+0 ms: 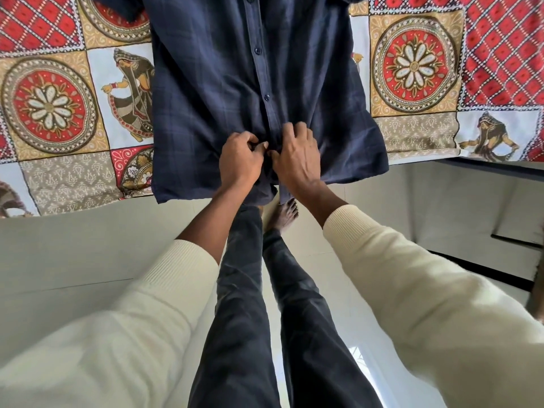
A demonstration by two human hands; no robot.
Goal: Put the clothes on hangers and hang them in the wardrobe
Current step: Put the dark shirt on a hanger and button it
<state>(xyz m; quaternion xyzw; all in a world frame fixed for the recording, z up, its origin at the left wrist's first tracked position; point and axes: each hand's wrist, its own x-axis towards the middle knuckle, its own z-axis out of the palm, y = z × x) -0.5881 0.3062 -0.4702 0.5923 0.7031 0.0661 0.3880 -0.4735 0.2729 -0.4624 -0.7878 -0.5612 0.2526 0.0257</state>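
Patterned bedsheet (50,104) fills the upper half of the view, red/tan/white squares with flower medallions and dancer figures; its near edge drops to a pale tiled floor (88,254) below. Dark navy checked shirt (235,83) lies flat on the bedsheet, front up, hem toward the person and hanging slightly over the bedsheet's near edge, collar end cut off at the top of frame. Button placket runs down the shirt's middle, several buttons (258,50) done up above the hands. Person stands at the shirt's hem end: dark trousers (241,304) below the shirt, cream ribbed sleeves (132,334) reaching in from both lower corners, one bare foot (287,213) on the floor just under the hem. Left hand (240,161) sits on the lower placket just left of the button line, fingers curled, thumb and fingertips pinching the shirt fabric. Right hand (297,159) sits just right of the button line, touching the left hand at the thumbs, fingers bent and grasping the opposite placket edge. Both hands meet on the shirt near its hem; whichever button is between the fingers is hidden. Dark-edged step or frame (512,240) shows right of the shirt, beyond the bedsheet corner
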